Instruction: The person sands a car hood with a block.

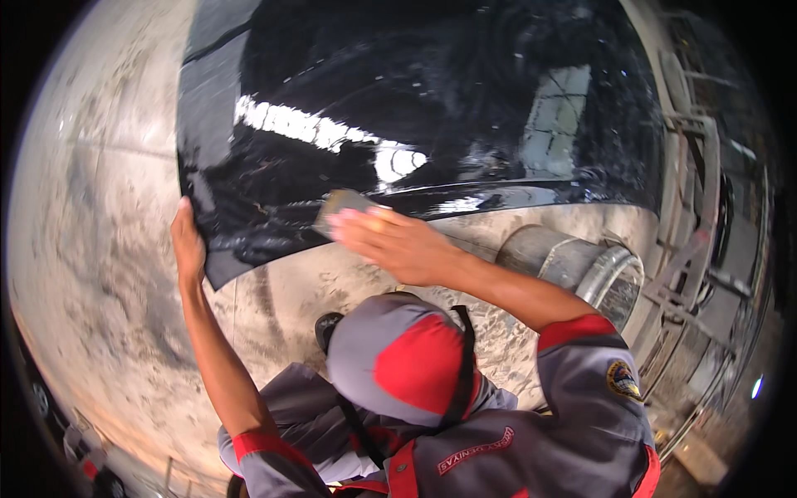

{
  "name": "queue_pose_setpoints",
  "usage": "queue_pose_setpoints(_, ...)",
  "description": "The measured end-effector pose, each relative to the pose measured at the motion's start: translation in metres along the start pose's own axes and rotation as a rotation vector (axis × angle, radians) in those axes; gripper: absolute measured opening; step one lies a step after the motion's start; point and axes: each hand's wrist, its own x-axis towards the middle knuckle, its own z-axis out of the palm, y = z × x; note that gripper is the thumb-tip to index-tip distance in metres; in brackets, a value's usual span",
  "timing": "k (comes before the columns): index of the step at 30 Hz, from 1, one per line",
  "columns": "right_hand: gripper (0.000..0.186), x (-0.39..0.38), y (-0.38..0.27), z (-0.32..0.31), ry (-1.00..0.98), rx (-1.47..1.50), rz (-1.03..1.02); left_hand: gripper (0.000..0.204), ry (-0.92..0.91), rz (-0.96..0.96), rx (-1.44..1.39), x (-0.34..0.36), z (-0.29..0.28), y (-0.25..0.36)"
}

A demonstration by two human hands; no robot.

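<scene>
A large glossy black car body panel (432, 108), probably a hood, lies in front of me, its wet-looking surface full of bright reflections. My left hand (189, 245) grips its left edge near the close corner, some fingers hidden. At the panel's near edge, my right hand (398, 245) presses on a small flat grey-and-tan sanding pad (344, 202). The fingers lie stretched together over the pad, slightly blurred by motion. My right forearm crosses above the floor, beyond the panel's near edge.
To the right of my right arm stands a dusty cylindrical metal container (552, 253) with a shiny rim. Farther right is a metal frame (701, 207) with bars and clutter. Dusty, stained concrete floor (108, 249) surrounds the panel. A dark shoe (328, 330) is below.
</scene>
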Motion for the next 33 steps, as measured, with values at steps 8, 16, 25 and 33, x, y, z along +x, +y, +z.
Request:
queue_pose_setpoints(8, 0.056, -0.229, 0.047, -0.033, 0.132, -0.175, 0.932, 0.061, -0.038, -0.109, -0.075, 0.008, -0.005, -0.020)
queue_pose_setpoints(16, 0.056, -0.044, -0.018, -0.042, 0.295, 0.317, 0.455, 0.060, -0.047, -0.095, -0.014, 0.013, -0.011, -0.021)
queue_pose_setpoints(25, 0.049, -0.190, 0.055, -0.033, 0.721, -0.200, 1.297, 0.070, -0.071, -0.157, 0.332, 0.024, -0.031, -0.009)
queue_pose_setpoints(33, 0.063, -0.196, 0.147, 0.017, 0.648, 0.062, 1.691, 0.074, -0.294, -0.209, 0.168, 0.093, -0.019, 0.055)
